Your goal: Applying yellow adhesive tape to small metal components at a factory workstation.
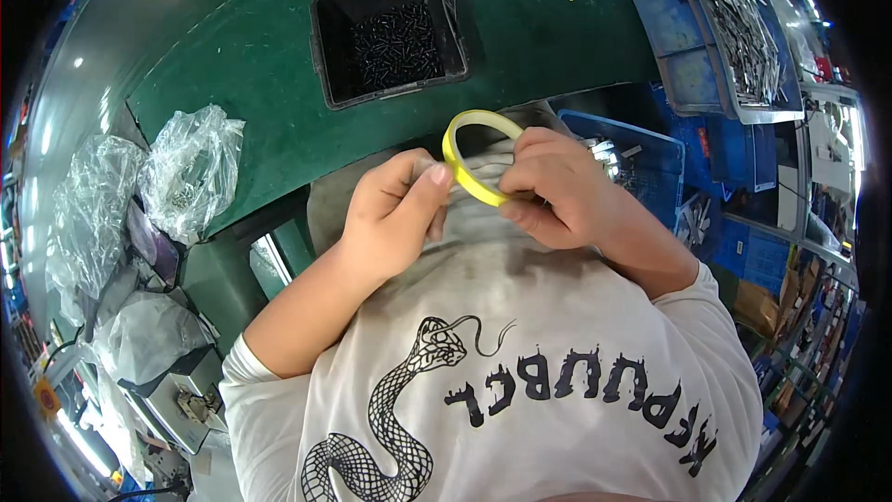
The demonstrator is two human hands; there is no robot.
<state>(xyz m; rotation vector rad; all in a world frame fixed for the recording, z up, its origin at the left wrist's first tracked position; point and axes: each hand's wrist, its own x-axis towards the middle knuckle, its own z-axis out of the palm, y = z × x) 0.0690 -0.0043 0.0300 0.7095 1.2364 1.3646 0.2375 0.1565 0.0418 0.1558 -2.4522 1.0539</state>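
A narrow roll of bright yellow tape point(478, 188) is held up in front of my chest, its pale inner ring facing up and away. My right hand point(562, 188) grips the roll's right side, with fingers curled around the rim and thumb beneath. At the left edge of the roll, my left hand point(398, 209) is closed, thumb tip and bent index finger pinched against the tape. Whether a loose tape end lies between those fingertips is hidden.
A black bin point(330, 56) of small dark parts stands on the green table point(530, 19). Clear plastic bags point(190, 172) lie at the left. To the right are a blue crate point(664, 163) and a higher blue-grey bin point(688, 65) full of thin metal pieces.
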